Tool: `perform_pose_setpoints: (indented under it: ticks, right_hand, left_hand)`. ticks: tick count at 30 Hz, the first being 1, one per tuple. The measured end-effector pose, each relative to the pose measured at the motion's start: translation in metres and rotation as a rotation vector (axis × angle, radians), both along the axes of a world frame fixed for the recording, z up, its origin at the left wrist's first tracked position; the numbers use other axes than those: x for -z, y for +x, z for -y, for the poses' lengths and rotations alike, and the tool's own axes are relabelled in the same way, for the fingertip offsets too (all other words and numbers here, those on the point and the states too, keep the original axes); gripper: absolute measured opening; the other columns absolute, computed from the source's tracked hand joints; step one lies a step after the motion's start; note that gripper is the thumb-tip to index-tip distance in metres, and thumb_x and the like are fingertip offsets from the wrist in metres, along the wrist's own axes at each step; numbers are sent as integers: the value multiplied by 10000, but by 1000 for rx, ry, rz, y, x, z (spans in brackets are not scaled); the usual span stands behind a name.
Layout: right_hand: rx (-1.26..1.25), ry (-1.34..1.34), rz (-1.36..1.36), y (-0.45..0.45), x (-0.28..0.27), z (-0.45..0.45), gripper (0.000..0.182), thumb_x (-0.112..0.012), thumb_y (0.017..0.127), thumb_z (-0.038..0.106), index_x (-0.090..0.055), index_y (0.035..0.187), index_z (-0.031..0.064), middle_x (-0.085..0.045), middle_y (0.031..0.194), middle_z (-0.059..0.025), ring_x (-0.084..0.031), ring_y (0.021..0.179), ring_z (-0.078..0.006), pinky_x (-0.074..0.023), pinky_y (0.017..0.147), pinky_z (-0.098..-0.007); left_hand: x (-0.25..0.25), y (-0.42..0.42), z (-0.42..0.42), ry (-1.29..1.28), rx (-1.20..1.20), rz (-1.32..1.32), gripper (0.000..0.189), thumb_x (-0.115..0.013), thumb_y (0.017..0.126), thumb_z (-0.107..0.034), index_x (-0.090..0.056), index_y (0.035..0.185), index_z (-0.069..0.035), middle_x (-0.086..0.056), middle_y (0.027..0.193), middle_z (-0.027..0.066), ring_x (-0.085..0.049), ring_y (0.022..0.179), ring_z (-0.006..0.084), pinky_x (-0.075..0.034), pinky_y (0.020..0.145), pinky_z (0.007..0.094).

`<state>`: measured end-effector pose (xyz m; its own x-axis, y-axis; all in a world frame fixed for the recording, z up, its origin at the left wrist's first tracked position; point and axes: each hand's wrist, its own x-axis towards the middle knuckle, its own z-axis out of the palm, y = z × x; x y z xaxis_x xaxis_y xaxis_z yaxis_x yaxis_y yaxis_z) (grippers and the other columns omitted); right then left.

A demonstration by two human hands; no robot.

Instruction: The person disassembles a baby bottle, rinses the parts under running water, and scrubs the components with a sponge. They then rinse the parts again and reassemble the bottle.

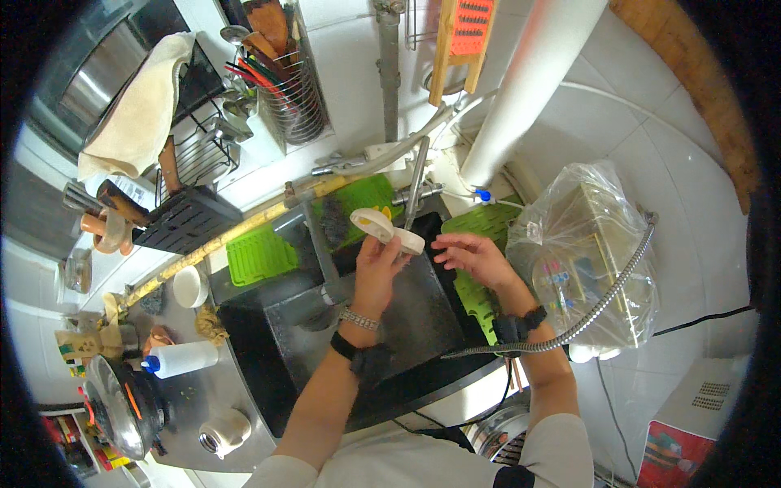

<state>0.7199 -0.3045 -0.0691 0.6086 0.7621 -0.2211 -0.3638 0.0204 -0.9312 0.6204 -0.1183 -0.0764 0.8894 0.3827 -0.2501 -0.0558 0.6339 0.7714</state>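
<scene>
My left hand (pixel 377 274) grips a white lid-like piece (pixel 373 223) over the sink (pixel 396 317). It looks like two rounded parts set at an angle, with yellow showing on the upper one. To its right, my right hand (pixel 473 259) is raised with fingers apart and holds nothing. A slim metal faucet spout (pixel 417 183) stands just beyond the white piece. On the steel counter at the lower left lies a white jug-like container (pixel 224 432), its metal-rimmed mouth facing left.
Green drain mats (pixel 262 255) lie around the sink's far side. A flexible metal hose (pixel 610 305) arches in front of a plastic-wrapped box (pixel 586 256) on the right. On the left counter are a squeeze bottle (pixel 186 358), a white cup (pixel 190 287) and a lidded pan (pixel 119 405).
</scene>
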Motion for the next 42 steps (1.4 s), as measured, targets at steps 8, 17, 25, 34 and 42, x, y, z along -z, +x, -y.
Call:
perform_pose_setpoints:
  ticks: [8, 17, 25, 34, 42]
  right_hand:
    - [-6, -44, 435, 17, 5, -55, 208, -641, 820, 96, -627, 1015, 24, -626, 792, -25, -575, 638, -72, -462, 546, -212]
    - [-144, -214, 381, 28, -12, -69, 103, -628, 803, 92, -655, 827, -5, -621, 699, -34, -572, 563, -72, -454, 472, -201]
    - [-123, -267, 466, 25, -19, -76, 137, -584, 833, 116, -644, 775, 7, -609, 644, -29, -581, 528, -81, -450, 436, -204]
    - [-114, -206, 429, 26, -12, -77, 132, -606, 813, 120, -648, 791, -3, -615, 638, -47, -587, 537, -94, -475, 455, -233]
    - [-92, -192, 421, 21, -16, -76, 103, -603, 828, 96, -638, 816, 0, -617, 675, -42, -594, 559, -94, -481, 473, -215]
  left_hand:
    - [10, 7, -3, 140, -25, -43, 316, -594, 856, -92, -518, 1161, -63, -580, 1041, 15, -564, 917, 112, -475, 772, 263]
    - [4, 8, -8, 93, -32, -7, 348, -609, 840, -68, -520, 1176, -51, -593, 1019, 20, -566, 891, 110, -469, 751, 247]
    - [3, 9, -10, 142, -24, 5, 347, -615, 833, -63, -525, 1167, -44, -591, 1008, 16, -559, 866, 96, -451, 725, 230]
    - [7, 7, -16, 177, -6, 8, 325, -604, 839, -63, -529, 1156, -57, -584, 1016, 8, -555, 879, 98, -460, 738, 248]
    - [2, 8, -17, 207, 26, 9, 358, -566, 871, -73, -487, 1220, -81, -568, 1049, 7, -563, 969, 143, -488, 837, 304]
